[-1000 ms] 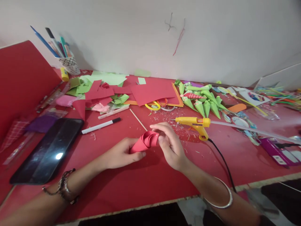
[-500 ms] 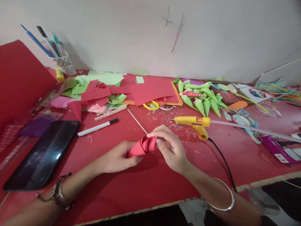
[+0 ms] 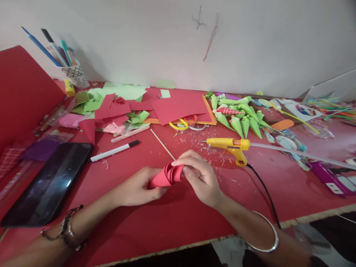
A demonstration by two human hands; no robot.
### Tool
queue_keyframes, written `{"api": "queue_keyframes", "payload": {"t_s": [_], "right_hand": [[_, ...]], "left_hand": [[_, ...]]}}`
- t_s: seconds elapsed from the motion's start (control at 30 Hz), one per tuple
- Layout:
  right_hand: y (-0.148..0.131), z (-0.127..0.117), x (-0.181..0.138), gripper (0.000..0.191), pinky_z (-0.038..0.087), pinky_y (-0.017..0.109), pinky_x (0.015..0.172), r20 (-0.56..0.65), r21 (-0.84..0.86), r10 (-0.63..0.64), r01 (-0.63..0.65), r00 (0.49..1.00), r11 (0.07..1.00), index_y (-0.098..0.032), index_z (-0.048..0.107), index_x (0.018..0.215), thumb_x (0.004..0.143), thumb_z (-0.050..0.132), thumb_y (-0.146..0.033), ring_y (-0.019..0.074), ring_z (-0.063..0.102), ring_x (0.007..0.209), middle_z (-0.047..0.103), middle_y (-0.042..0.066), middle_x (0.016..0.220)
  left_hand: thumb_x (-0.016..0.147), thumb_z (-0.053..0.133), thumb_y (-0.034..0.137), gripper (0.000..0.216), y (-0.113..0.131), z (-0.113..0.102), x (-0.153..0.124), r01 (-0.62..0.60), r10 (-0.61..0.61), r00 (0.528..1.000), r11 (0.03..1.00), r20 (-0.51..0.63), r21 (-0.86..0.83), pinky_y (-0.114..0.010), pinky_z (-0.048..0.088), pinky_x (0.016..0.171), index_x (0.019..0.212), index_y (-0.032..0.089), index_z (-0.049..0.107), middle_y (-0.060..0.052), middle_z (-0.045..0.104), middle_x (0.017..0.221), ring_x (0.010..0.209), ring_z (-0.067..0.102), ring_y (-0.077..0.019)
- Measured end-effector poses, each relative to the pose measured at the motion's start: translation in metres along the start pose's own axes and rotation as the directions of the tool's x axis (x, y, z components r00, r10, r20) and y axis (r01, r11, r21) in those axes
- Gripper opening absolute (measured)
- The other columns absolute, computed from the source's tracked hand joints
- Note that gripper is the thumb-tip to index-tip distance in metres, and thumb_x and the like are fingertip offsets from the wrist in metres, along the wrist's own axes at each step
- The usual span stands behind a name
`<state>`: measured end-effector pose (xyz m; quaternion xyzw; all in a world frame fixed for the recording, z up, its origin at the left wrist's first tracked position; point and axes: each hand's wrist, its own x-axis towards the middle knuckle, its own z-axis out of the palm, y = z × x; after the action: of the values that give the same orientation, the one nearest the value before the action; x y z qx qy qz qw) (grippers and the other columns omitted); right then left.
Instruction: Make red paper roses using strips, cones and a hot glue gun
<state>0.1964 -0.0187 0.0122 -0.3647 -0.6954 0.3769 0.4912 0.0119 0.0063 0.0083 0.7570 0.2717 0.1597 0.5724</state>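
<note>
A rolled red paper cone (image 3: 165, 177) is held between my two hands above the red table. My left hand (image 3: 140, 188) wraps round its narrow end, thumb on the near side. At the wide end, my right hand (image 3: 201, 178) pinches the edge of the paper between thumb and fingers. Several overlapping paper layers show at the cone's mouth. Just behind the cone, a thin wooden stick (image 3: 162, 144) lies on the table, its near end close to my right fingertips.
A yellow glue gun (image 3: 228, 144) with a black cord lies to the right. Green paper cones (image 3: 244, 124), red paper sheets (image 3: 179, 109) and scissors (image 3: 179, 125) sit at the back. On the left are a marker (image 3: 114, 151), a phone (image 3: 48, 185) and a pen cup (image 3: 75, 76).
The paper cone and both hands have shifted very slightly, and the cone's mouth has turned a little. My grip on it stays the same.
</note>
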Motion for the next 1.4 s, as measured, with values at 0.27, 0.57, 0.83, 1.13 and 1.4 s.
{"api": "queue_keyframes", "payload": {"t_s": [0.27, 0.57, 0.83, 1.13, 1.4], "right_hand": [[0.003, 0.004, -0.005, 0.034, 0.045, 0.029, 0.066, -0.088, 0.167, 0.096, -0.08, 0.992, 0.983, -0.025, 0.043, 0.116, 0.082, 0.047, -0.023, 0.0129, 0.049, 0.075, 0.047, 0.003, 0.089], [-0.007, -0.001, -0.005, 0.031, 0.046, 0.024, 0.061, -0.034, -0.129, -0.107, 0.101, 0.994, 0.986, -0.022, 0.055, 0.103, 0.074, 0.059, -0.013, 0.0113, 0.05, 0.074, 0.051, 0.003, 0.089], [-0.009, -0.004, -0.004, 0.025, 0.048, 0.028, 0.071, -0.021, -0.202, -0.216, 0.207, 0.976, 0.957, -0.021, 0.059, 0.098, 0.076, 0.056, -0.008, 0.0131, 0.055, 0.082, 0.056, 0.004, 0.09], [-0.009, -0.001, -0.002, 0.017, 0.047, 0.027, 0.07, -0.041, -0.231, -0.195, 0.18, 0.98, 0.956, -0.017, 0.06, 0.084, 0.072, 0.056, -0.006, 0.0124, 0.055, 0.079, 0.053, 0.004, 0.086], [-0.006, 0.0, -0.004, 0.019, 0.048, 0.029, 0.069, 0.007, -0.145, -0.121, 0.121, 0.993, 0.982, -0.019, 0.059, 0.093, 0.074, 0.058, -0.013, 0.0134, 0.055, 0.081, 0.056, 0.004, 0.088]], "left_hand": [[0.076, 0.042, 0.018, 0.011, 0.002, -0.001, -0.001, 0.049, -0.027, 0.988, 0.989, -0.149, 0.143, -0.017, 0.028, 0.047, 0.066, 0.016, 0.039, 0.006, 0.033, 0.059, 0.052, 0.03, -0.0063], [0.082, 0.047, 0.022, 0.006, -0.002, -0.002, -0.001, 0.014, 0.104, 0.957, 0.915, -0.271, 0.402, -0.02, 0.039, 0.061, 0.086, 0.018, 0.049, 0.001, 0.056, 0.077, 0.067, 0.052, -0.0101], [0.081, 0.048, 0.018, 0.006, -0.003, -0.005, -0.002, -0.038, 0.268, 0.906, 0.822, -0.327, 0.568, -0.02, 0.04, 0.06, 0.088, 0.018, 0.049, 0.0, 0.051, 0.078, 0.068, 0.049, -0.0107], [0.08, 0.052, 0.03, 0.013, -0.002, -0.004, -0.003, 0.062, 0.162, 0.936, 0.799, -0.312, 0.598, -0.02, 0.037, 0.053, 0.081, 0.017, 0.048, 0.002, 0.056, 0.068, 0.058, 0.051, -0.0107], [0.075, 0.056, 0.028, 0.016, -0.001, -0.002, -0.003, 0.143, 0.079, 0.932, 0.816, -0.353, 0.56, -0.019, 0.035, 0.049, 0.078, 0.018, 0.044, 0.003, 0.055, 0.067, 0.055, 0.049, -0.0099]]}}
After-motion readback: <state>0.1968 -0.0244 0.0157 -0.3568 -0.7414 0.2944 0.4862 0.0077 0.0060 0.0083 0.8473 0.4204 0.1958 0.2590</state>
